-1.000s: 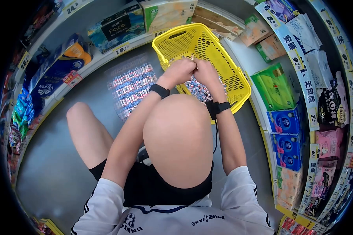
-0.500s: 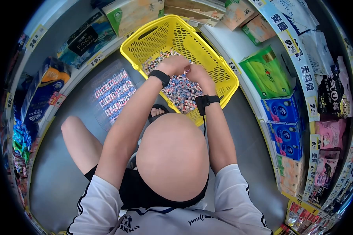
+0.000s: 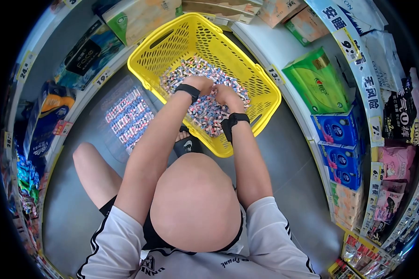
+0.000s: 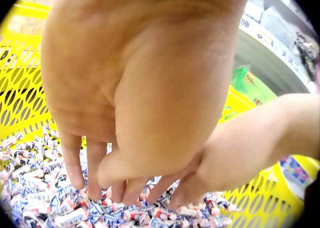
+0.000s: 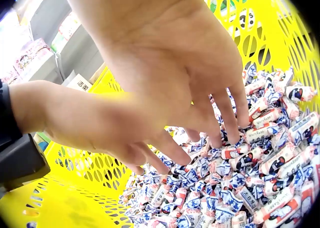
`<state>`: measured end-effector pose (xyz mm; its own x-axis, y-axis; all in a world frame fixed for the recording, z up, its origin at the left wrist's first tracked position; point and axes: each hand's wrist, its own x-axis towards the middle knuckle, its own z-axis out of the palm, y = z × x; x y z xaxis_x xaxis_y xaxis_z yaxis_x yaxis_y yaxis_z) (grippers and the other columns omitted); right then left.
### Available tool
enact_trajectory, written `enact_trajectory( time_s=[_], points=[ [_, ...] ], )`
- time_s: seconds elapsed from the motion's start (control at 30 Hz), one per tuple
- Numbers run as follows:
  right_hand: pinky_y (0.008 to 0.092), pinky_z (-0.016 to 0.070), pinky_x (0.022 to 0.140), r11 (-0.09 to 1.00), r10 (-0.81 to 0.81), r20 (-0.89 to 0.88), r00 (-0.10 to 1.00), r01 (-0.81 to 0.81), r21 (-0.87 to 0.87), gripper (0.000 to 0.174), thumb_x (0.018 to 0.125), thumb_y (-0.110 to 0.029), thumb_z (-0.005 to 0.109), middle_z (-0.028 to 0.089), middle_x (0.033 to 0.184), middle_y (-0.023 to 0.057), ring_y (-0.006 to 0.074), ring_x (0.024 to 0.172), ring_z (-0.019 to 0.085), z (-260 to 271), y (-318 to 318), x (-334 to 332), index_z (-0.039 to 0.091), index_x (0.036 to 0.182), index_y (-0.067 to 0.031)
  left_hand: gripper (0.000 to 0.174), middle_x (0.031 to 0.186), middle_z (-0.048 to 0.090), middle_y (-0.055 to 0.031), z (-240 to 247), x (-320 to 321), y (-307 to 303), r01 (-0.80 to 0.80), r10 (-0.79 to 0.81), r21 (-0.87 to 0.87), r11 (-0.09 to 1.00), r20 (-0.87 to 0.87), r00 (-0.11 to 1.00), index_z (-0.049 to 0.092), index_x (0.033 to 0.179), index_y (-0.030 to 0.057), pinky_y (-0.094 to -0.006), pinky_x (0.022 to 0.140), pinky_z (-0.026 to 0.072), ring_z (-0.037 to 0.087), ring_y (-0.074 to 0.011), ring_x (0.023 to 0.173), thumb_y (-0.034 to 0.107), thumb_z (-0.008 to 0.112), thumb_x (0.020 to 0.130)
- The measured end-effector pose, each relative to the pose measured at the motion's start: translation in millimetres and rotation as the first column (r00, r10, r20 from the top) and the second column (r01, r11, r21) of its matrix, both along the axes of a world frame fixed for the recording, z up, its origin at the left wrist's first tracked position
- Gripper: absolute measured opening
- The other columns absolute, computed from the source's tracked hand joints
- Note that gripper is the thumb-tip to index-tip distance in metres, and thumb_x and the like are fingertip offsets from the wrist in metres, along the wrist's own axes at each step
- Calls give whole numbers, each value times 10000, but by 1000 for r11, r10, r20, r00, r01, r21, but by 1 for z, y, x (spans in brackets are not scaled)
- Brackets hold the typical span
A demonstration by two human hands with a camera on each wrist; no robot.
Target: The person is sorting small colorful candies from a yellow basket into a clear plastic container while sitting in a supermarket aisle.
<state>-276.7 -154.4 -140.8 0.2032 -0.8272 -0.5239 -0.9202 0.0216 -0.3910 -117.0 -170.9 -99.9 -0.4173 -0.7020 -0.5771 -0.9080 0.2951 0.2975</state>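
Observation:
A yellow plastic basket (image 3: 172, 44) stands on the floor between store shelves, its bottom covered with several small blue-white-red wrapped candies (image 3: 205, 111). Both hands are inside it, close together just above the heap. My left hand (image 3: 200, 86) hangs palm down with loose, fairly straight fingers (image 4: 95, 183) whose tips reach the candies (image 4: 40, 208). My right hand (image 3: 226, 95) is beside it, fingers (image 5: 225, 118) stretched out over the candies (image 5: 260, 188). The fingertips of the two hands nearly meet. Neither hand visibly holds a candy. Each wrist carries a black strap.
I am crouching; a bare knee (image 3: 195, 204) and a sandalled foot (image 3: 186, 144) sit just before the basket. A flat clear pack of candies (image 3: 125, 116) lies on the grey floor at left. Shelves of tissue packs curve around, green (image 3: 319, 81) and blue (image 3: 340, 135) ones at right.
The hands were pressed together above the basket's near rim; they have since dropped into the basket and their fingers have loosened over the candies. The view has tilted farther over the basket.

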Motion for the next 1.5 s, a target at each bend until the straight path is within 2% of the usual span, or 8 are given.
enact_trajectory(
  time_s=[0.23, 0.3, 0.67, 0.83, 1.13, 1.2, 1.37, 1.5],
  points=[
    [410, 573, 846, 997, 68, 97, 993, -71, 27, 296, 833, -25, 645, 759, 1044, 199, 345, 993, 747, -13, -5, -10, 782, 1073, -132, 359, 1152, 772, -169, -16, -7, -1, -26, 27, 14, 1000, -99, 995, 778, 1193, 129, -480, 912, 587, 745, -352, 1067, 371, 643, 965],
    [405, 567, 890, 995, 50, 122, 991, -60, 79, 378, 825, 23, 624, 767, 1106, 174, 336, 1056, 738, -20, -8, -12, 768, 1149, -109, 563, 1326, 723, -128, -14, -13, 0, -18, 12, 102, 995, 66, 998, 700, 1382, 355, -477, 970, 575, 715, -342, 1157, 54, 592, 918],
    [368, 558, 899, 979, -96, 378, 921, 20, 202, 434, 837, 99, 615, 788, 1105, 107, 240, 1042, 732, -49, -11, -26, 749, 1223, -47, 454, 1270, 743, -154, -43, -22, -5, -48, 43, 140, 989, 34, 998, 734, 1324, 206, -450, 956, 568, 724, -352, 1118, 59, 615, 912],
    [429, 560, 930, 995, 49, 172, 984, -63, 77, 376, 885, -62, 690, 767, 1178, 155, 367, 1101, 722, -29, -4, -19, 728, 1251, -135, 366, 1231, 751, -174, -32, -21, -3, -49, 46, 102, 994, 34, 998, 746, 1257, 129, -454, 917, 569, 722, -367, 1092, 86, 632, 911],
    [416, 564, 918, 994, -4, 160, 987, -13, 105, 476, 785, -40, 733, 771, 1194, 144, 342, 1132, 723, -29, -8, -23, 720, 1255, -116, 316, 1116, 753, -235, -28, -18, -6, 28, -22, 59, 998, -96, 995, 722, 1190, 39, -493, 843, 557, 721, -415, 983, 177, 636, 919],
    [399, 587, 859, 996, 78, 233, 969, -86, 24, 460, 804, -19, 755, 775, 1188, 131, 290, 995, 767, -42, -9, -27, 718, 1258, -79, 320, 1097, 754, -246, -29, -18, -10, 83, -80, 27, 996, -112, 990, 720, 1179, 39, -498, 832, 555, 718, -428, 975, 188, 644, 907],
    [351, 600, 693, 950, -255, 397, 882, 151, 274, 370, 904, -83, 763, 782, 1110, 142, 184, 711, 766, -22, -6, -19, 707, 1261, -2, 327, 1098, 756, -240, -36, -18, -12, 86, -80, 38, 996, -139, 987, 728, 1163, 48, -491, 838, 558, 722, -419, 974, 216, 649, 893],
    [356, 598, 690, 967, -160, 322, 933, 82, 241, 327, 911, -91, 772, 790, 1076, 126, 186, 750, 775, -23, -11, -11, 728, 1225, -9, 304, 1081, 768, -216, -20, -18, -6, 80, -77, 45, 996, -69, 995, 747, 1117, 58, -472, 823, 564, 734, -381, 962, 245, 668, 891]
  ],
)
